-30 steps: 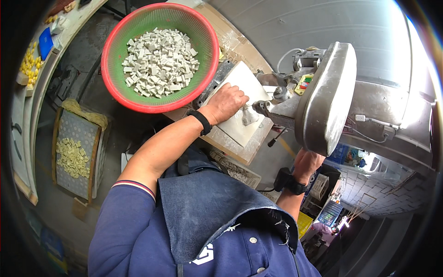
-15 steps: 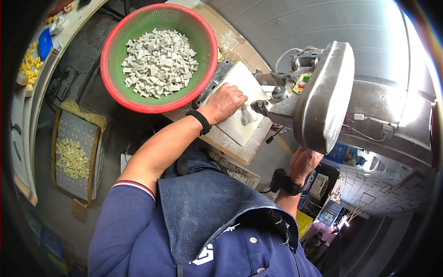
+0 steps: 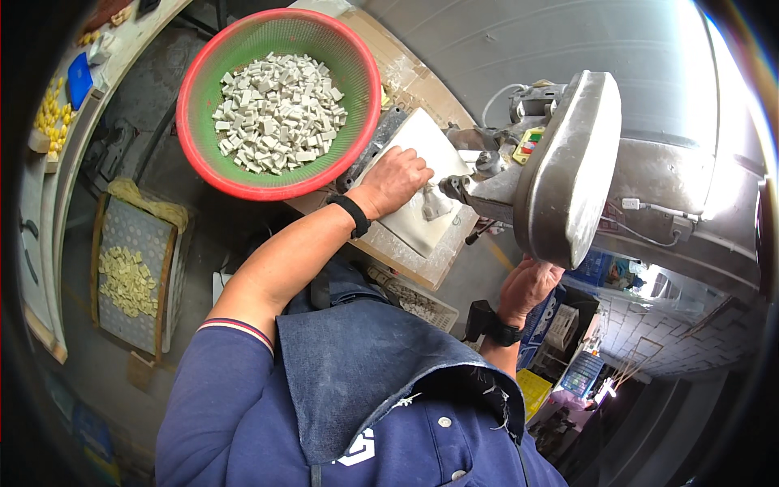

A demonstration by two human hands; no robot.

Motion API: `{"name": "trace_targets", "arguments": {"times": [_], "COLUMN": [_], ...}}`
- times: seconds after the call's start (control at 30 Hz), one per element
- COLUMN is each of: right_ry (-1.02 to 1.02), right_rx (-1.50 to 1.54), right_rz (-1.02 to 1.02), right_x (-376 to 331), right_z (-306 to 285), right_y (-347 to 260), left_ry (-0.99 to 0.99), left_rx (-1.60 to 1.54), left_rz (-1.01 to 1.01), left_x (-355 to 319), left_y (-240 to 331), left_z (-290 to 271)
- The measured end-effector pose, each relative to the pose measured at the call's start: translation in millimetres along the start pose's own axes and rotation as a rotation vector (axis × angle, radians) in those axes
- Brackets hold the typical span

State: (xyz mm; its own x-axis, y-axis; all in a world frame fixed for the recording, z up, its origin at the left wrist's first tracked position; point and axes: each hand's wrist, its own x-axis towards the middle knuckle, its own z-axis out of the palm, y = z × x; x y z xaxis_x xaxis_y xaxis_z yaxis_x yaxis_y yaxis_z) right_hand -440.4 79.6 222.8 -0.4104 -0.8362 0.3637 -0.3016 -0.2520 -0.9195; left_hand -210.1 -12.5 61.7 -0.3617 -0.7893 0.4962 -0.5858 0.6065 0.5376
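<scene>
My left hand (image 3: pixel 396 180) is closed, its curled fingers down at a white board (image 3: pixel 418 231) under the head of a bench drill press (image 3: pixel 568 170). Whatever those fingers hold is hidden beneath them. Right beside them, a whitish lump (image 3: pixel 438 203) sits under the drill's chuck (image 3: pixel 454 188). My right hand (image 3: pixel 527 290) is raised at the lower end of the machine's grey belt cover, fingers curled; the cover hides part of them and anything in their grip. A black-knobbed lever (image 3: pixel 473 238) sticks out below the head.
Left of the machine, a red-rimmed green basket (image 3: pixel 188 122) holds many small whitish blocks. A crate (image 3: pixel 442 316) stands below the worktable. Further left are a tray (image 3: pixel 122 321) of pale pieces and a shelf with yellow pieces (image 3: pixel 53 122). Crates (image 3: pixel 561 329) stand at the right.
My right hand and wrist have shifted slightly left, and the black-knobbed lever has moved a little. My left hand stays in the same place on the board.
</scene>
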Motion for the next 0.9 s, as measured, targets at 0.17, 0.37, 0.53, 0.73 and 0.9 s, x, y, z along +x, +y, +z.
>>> {"name": "trace_targets", "arguments": {"times": [0.17,0.37,0.53,0.73,0.9], "right_ry": [0.046,0.037,0.044,0.046,0.03], "right_rx": [-0.046,-0.016,-0.024,-0.052,-0.035], "right_rz": [0.028,0.013,0.031,0.037,0.016], "right_x": [-8.5,-23.7,-31.3,-36.8,-36.6], "right_z": [4.9,11.5,11.3,9.5,9.4], "right_y": [-1.3,0.2,-0.2,1.6,4.0], "left_ry": [-0.008,-0.014,-0.017,-0.008,0.0], "left_rx": [0.001,0.001,0.006,-0.005,-0.018], "left_rz": [0.008,0.013,0.011,0.014,0.004], "left_x": [0.6,-0.4,0.6,0.4,-0.3], "left_y": [-1.2,-1.9,-1.5,-2.3,-3.9], "left_z": [-0.1,0.7,1.6,3.1,4.2]}}
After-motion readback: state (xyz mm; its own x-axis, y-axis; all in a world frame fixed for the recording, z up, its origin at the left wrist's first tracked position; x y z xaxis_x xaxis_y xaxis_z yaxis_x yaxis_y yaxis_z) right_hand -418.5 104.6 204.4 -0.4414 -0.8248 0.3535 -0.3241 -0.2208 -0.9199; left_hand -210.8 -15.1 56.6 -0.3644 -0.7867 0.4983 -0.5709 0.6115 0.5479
